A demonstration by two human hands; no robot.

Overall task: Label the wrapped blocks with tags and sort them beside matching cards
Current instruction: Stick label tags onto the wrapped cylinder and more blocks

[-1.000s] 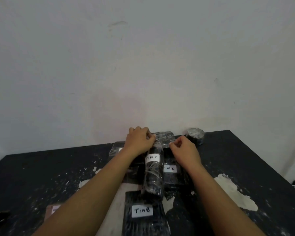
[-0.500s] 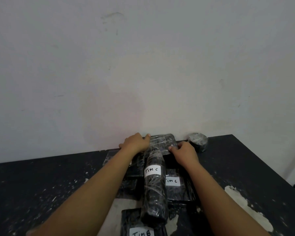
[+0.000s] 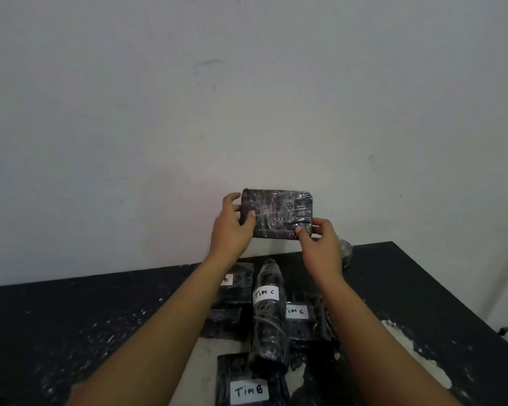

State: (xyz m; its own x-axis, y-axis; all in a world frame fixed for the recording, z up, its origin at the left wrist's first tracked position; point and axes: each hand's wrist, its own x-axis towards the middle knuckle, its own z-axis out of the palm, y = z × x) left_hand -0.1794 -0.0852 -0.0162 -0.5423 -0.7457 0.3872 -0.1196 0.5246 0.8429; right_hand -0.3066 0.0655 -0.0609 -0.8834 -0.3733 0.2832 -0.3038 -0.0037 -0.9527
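In the head view we see the left hand (image 3: 232, 227) gripping the left end of a wrapped block (image 3: 277, 213), with the thumb on the front face and the fingers curled behind the edge. The right hand (image 3: 320, 244) pinches the lower right corner of the same block between thumb and fingers. The block is dark, covered with shiny plastic film, and we see no tag on the face turned to us. It is held up in the air in front of the pale wall (image 3: 247, 98), above the far edge of the black table (image 3: 71, 317).

On the table below the hands we see a long wrapped block (image 3: 269, 317) with a white tag (image 3: 265, 294) reading "Tim C". Just beside it on the right lies a flat block (image 3: 308, 326) with a similar tag. Near the bottom edge lies a block (image 3: 247, 385) tagged "Tim B". Behind the right wrist a tape roll (image 3: 346, 253) is partly hidden.
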